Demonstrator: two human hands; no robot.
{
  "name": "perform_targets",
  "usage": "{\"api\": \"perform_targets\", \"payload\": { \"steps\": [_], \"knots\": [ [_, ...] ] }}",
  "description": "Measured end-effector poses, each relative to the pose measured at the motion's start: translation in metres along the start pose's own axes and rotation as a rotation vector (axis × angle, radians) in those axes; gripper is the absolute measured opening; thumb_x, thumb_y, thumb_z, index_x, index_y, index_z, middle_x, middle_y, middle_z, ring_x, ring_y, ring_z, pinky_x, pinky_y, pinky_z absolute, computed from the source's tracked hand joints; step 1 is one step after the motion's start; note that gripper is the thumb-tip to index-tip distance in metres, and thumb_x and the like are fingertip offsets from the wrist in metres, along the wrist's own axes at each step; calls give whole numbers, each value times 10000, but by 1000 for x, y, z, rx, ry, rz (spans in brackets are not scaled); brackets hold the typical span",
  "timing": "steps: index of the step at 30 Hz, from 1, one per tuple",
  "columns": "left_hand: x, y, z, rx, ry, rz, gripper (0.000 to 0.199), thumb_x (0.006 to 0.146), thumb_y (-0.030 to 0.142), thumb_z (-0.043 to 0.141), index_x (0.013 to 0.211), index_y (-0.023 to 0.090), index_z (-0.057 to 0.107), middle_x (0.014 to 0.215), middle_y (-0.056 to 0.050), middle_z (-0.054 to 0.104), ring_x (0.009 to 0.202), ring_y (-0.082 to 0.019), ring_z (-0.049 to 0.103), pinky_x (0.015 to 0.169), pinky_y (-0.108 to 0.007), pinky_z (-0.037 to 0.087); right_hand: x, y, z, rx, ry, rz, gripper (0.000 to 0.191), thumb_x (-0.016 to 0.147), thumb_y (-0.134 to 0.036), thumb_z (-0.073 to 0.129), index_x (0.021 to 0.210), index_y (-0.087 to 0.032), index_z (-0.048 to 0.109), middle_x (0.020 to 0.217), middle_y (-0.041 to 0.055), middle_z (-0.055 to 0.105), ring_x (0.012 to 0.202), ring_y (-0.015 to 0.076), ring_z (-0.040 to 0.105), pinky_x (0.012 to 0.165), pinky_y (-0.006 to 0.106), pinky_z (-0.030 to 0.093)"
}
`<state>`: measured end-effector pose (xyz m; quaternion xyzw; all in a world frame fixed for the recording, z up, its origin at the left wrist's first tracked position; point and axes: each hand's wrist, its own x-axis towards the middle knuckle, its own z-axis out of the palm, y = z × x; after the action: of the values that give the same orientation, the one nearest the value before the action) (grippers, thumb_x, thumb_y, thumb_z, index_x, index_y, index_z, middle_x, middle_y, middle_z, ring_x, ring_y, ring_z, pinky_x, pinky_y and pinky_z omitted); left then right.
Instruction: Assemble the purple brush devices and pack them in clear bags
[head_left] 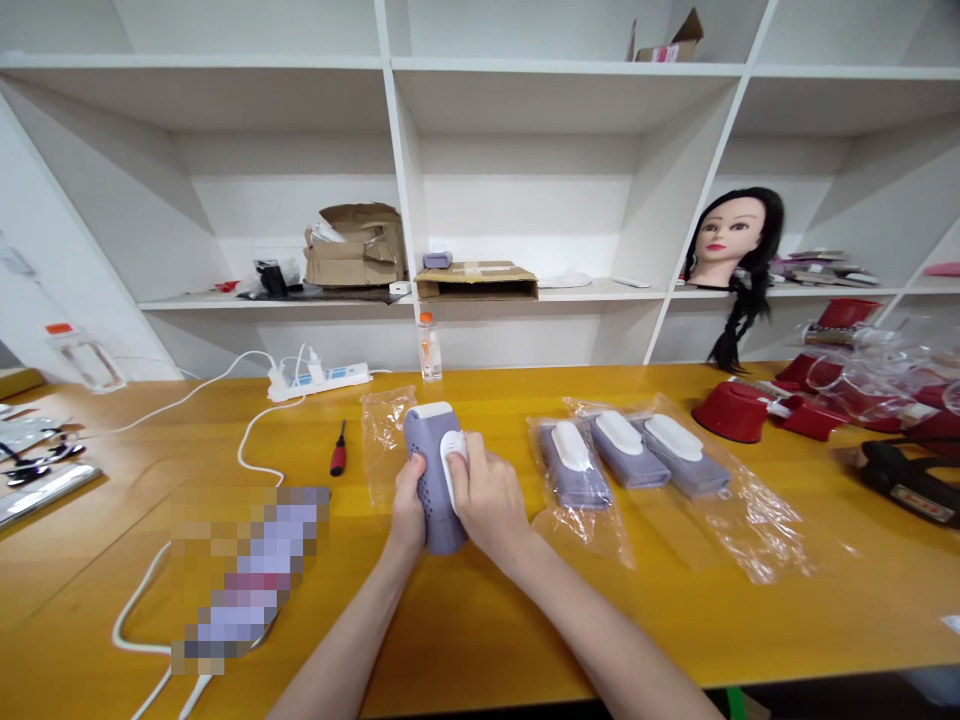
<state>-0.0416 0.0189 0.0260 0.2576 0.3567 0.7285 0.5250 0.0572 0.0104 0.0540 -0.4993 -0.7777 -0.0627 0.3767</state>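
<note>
A lavender device [438, 525] with a white oval part [449, 445] on its side and a patch of small holes is held tilted above the table. My left hand [409, 505] is closed around its left side, thumb beside the holes. Closed on its right side, my right hand [491, 495] has its thumb on the white oval part. Underneath and to the left lies a clear plastic bag [380, 440]. Three similar devices rest in clear bags to the right: a near one [574, 485], a middle one [637, 468] and a far-right one [697, 472].
On the left are a red-black screwdriver [338, 455], a power strip [337, 380] with white cables and a blurred-out phone-like item [262, 570]. A bottle [430, 350] stands behind. Red items [731, 410] and a black tool [907, 480] lie right. Shelves hold a mannequin head [731, 240] and cardboard [480, 285].
</note>
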Motion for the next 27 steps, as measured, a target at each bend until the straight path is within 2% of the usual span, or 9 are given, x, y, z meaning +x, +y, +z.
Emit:
{"api": "perform_targets", "payload": {
  "steps": [4, 8, 13, 18, 23, 27],
  "knots": [
    [-1, 1, -1, 29, -10, 9, 376, 622, 471, 604, 748, 118, 626, 618, -17, 641, 611, -173, 609, 613, -269, 468, -5, 0, 1, -1, 7, 22, 300, 908, -352, 287, 1015, -156, 486, 717, 58, 655, 589, 177, 590, 535, 253, 331],
    [-1, -5, -2, 70, -56, -40, 384, 642, 481, 586, 766, 120, 630, 612, -17, 631, 618, -179, 602, 611, -277, 458, -4, 3, 6, -37, 12, 48, 301, 909, -322, 267, 949, -141, 504, 629, 58, 643, 518, 174, 580, 501, 246, 310],
    [4, -14, -7, 144, -107, -34, 337, 675, 462, 581, 726, 132, 621, 597, 0, 605, 588, -152, 565, 604, -254, 426, -1, 7, 6, -41, -5, 96, 269, 904, -319, 281, 876, -156, 492, 569, 42, 625, 447, 167, 556, 443, 241, 261],
    [1, -16, -6, 143, -139, -38, 370, 680, 487, 567, 733, 126, 631, 611, -1, 603, 584, -144, 544, 602, -250, 411, 1, 12, 3, -65, -5, -3, 271, 906, -297, 258, 873, -156, 487, 574, 62, 620, 478, 188, 572, 446, 253, 266],
    [-3, -20, -4, 203, -127, 40, 349, 686, 462, 573, 759, 127, 637, 610, 6, 605, 551, -132, 528, 560, -240, 416, 3, 9, 0, -28, -33, 117, 241, 911, -321, 269, 886, -174, 458, 607, 41, 636, 488, 185, 578, 452, 253, 256],
    [-3, -14, 3, 77, -84, -61, 346, 710, 431, 547, 818, 119, 650, 664, -34, 646, 625, -172, 595, 626, -270, 462, 16, 10, -6, 25, -119, 124, 260, 911, -368, 280, 939, -183, 462, 677, 51, 649, 574, 199, 604, 500, 248, 303]
  ]
}}
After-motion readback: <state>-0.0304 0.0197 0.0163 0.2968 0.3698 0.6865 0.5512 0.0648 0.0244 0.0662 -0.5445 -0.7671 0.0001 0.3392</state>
